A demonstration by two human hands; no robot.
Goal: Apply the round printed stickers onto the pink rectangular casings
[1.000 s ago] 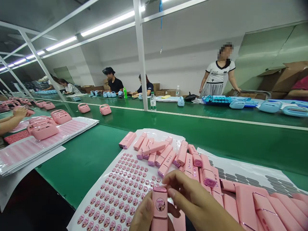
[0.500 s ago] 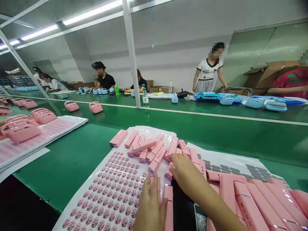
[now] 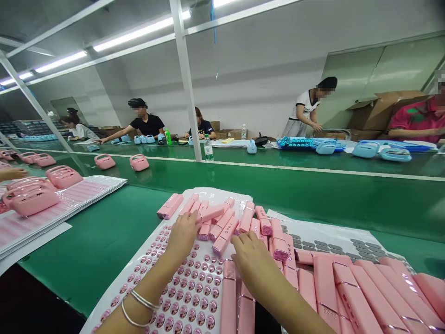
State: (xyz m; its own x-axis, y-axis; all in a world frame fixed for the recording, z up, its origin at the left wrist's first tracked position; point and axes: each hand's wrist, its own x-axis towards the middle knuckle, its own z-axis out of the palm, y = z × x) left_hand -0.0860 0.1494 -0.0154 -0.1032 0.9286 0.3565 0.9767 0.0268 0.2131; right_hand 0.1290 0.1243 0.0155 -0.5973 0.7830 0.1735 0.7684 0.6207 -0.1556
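Left hand [image 3: 182, 236] now stretched far out over the sticker sheet [image 3: 163, 283], fingers spread and loose, fingertips touching the near edge of the loose pile of pink bars [image 3: 222, 218]. Half a second ago this hand lay flat and near, resting on the bars at the bottom of the view; a second ago both hands held one bar upright, a round sticker on its face. That bar is out of the hands now, and I cannot tell which one it is among those lying near. Two thin bangles [image 3: 137, 308] show on the left wrist.

Right hand [image 3: 252, 253] has drawn back a little toward the near side; it rests palm down, fingers curled lightly, on the bars between the loose pile and the row of pink bars [image 3: 347, 292] laid side by side to the right. Whether it pinches one I cannot tell; nothing is lifted.

Judgement: one stickered piece set down, both hands now going for the unstickered pile, the left hand nearest the next piece.

Around: sheet of grey oval stickers [image 3: 333, 243] under the right-hand row; green conveyor belt [image 3: 313, 195] beyond; pink handled cases [image 3: 31, 199] far left on stacked sheets; a water bottle [image 3: 208, 148] by the white post [image 3: 186, 88]; other people at the far bench with blue cases [image 3: 368, 149].
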